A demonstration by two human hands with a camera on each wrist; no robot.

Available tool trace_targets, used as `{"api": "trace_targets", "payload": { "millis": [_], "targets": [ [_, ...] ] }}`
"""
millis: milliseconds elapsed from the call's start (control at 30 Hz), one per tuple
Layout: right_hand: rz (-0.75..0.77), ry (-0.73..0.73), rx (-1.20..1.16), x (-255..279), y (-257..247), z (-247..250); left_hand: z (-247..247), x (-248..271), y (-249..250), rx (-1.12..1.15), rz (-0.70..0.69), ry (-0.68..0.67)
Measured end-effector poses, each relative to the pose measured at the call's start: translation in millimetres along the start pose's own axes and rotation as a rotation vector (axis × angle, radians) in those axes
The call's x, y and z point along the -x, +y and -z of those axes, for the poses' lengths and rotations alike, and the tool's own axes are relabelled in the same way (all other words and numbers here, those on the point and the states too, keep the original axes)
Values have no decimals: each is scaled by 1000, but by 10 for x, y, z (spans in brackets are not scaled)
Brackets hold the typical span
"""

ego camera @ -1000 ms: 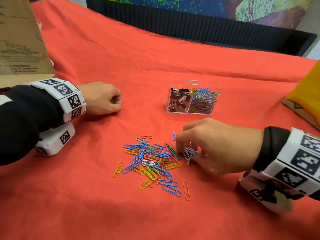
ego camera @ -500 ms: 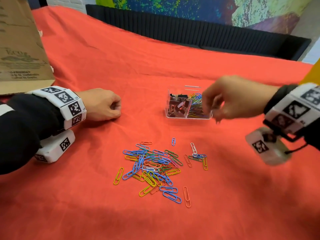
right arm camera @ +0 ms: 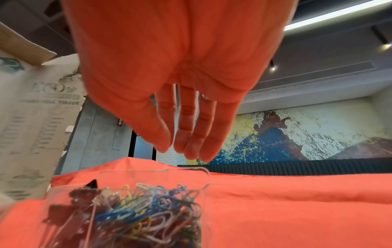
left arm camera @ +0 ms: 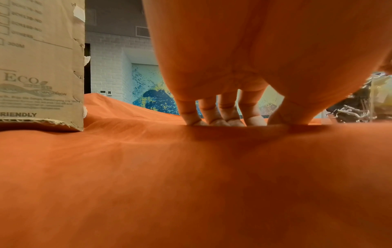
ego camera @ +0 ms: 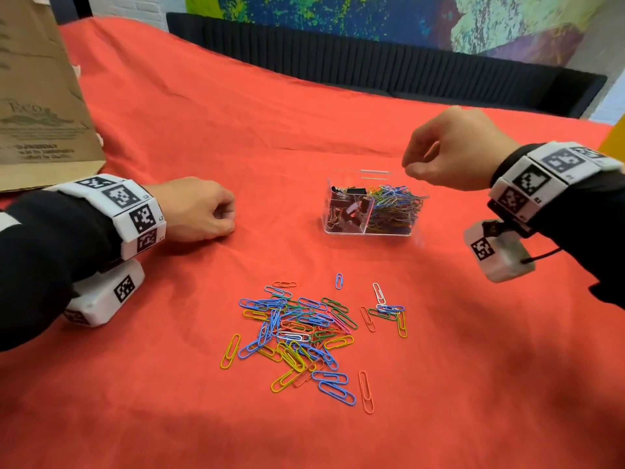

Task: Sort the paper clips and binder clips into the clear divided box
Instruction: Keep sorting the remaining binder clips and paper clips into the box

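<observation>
The clear divided box [ego camera: 367,233] stands mid-table on the red cloth [ego camera: 203,113]. Dark binder clips [ego camera: 348,208] fill its left compartment and coloured paper clips [ego camera: 394,206] its right. A loose pile of paper clips [ego camera: 297,328] lies nearer me, with a few strays to its right. My right hand [ego camera: 411,164] hovers just above the box's far right corner, fingers relaxed and holding nothing. The right wrist view shows those fingers [right arm camera: 191,134] pointing down over the box [right arm camera: 148,170]. My left hand [ego camera: 225,213] rests on the cloth, loosely curled and empty, its fingertips [left arm camera: 212,119] on the fabric.
A brown cardboard box [ego camera: 37,96] stands at the left edge, close behind my left wrist. A yellow object [ego camera: 617,140] shows at the right edge. A dark ribbed bench [ego camera: 372,62] runs along the table's far side.
My right hand took clips from the right of the pile, carried them up to the box and now hangs empty over it. The left hand stayed put.
</observation>
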State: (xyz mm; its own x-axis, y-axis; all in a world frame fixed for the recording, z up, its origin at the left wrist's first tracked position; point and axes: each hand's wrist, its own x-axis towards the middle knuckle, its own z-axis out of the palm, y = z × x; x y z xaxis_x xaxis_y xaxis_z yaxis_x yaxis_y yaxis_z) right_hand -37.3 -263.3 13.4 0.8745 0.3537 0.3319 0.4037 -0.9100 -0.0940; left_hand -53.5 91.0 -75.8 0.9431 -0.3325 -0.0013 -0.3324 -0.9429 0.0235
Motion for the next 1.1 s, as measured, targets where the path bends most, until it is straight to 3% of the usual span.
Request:
{"api": "trace_targets", "payload": {
  "millis": [233, 433, 733, 1100],
  "targets": [
    [43, -76, 11, 279, -14, 67, 7, 11, 15, 9, 2, -2],
    [159, -502, 87, 685, -165, -239, 11, 13, 26, 0, 7, -11],
    [368, -665, -123, 958, -563, -229, 33, 32, 65, -3, 7, -6],
    [527, -513, -5, 1054, -632, -344, 31, 39, 70, -7, 4, 4]
  ]
}}
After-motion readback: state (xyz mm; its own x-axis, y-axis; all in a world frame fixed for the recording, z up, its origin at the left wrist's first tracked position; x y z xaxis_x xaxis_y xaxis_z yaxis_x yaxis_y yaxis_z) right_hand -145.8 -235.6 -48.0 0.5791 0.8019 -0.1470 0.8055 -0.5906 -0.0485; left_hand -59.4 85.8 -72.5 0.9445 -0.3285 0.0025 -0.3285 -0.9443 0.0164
